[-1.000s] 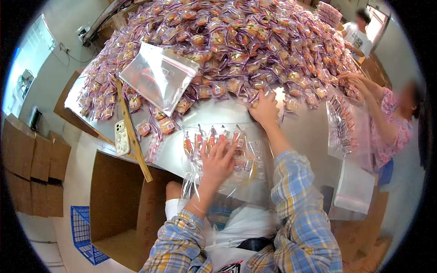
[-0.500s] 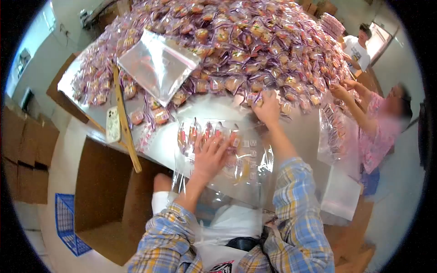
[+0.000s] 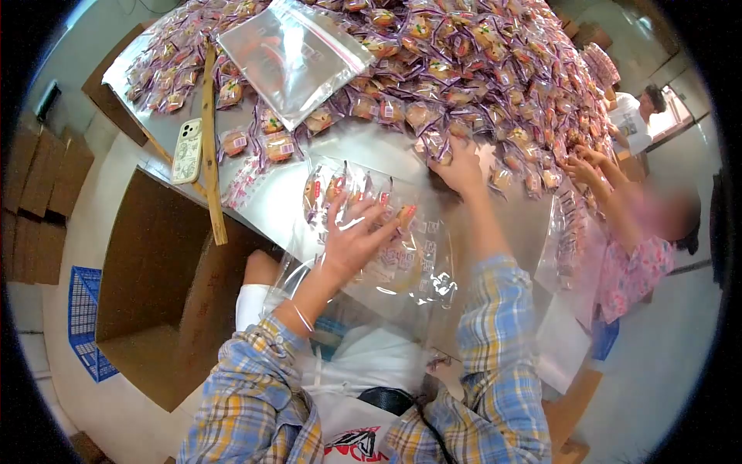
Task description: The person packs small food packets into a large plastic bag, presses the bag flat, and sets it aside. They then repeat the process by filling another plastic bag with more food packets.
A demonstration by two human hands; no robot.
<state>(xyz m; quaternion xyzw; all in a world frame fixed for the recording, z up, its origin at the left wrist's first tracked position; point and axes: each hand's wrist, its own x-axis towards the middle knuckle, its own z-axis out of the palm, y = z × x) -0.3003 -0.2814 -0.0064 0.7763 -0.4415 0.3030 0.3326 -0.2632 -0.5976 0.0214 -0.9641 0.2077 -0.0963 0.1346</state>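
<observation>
My left hand (image 3: 352, 240) is inside a large clear plastic bag (image 3: 386, 282), its fingers spread over a row of several small wrapped pastries (image 3: 335, 188) at the bag's far end. At the near edge of the big heap, my right hand (image 3: 461, 168) grips a wrapped pastry (image 3: 433, 147) in clear and purple film. Its fingertips are partly hidden among the packets. The heap of wrapped pastries (image 3: 471, 77) covers the far part of the metal table (image 3: 282, 224). A stack of flat clear bags (image 3: 290, 66) lies on the heap's near left side.
A wooden strip (image 3: 210, 155) and a phone (image 3: 187, 151) lie at the table's left edge. Below stand an open cardboard box (image 3: 154, 309) and a blue crate (image 3: 86, 321). A co-worker in pink (image 3: 630, 263) works at the right; another person (image 3: 632, 124) stands farther back.
The view has tilted and shifted, so the heap sits higher in the picture. My left hand stays over the row in the bag, and my right hand stays at the heap's edge.
</observation>
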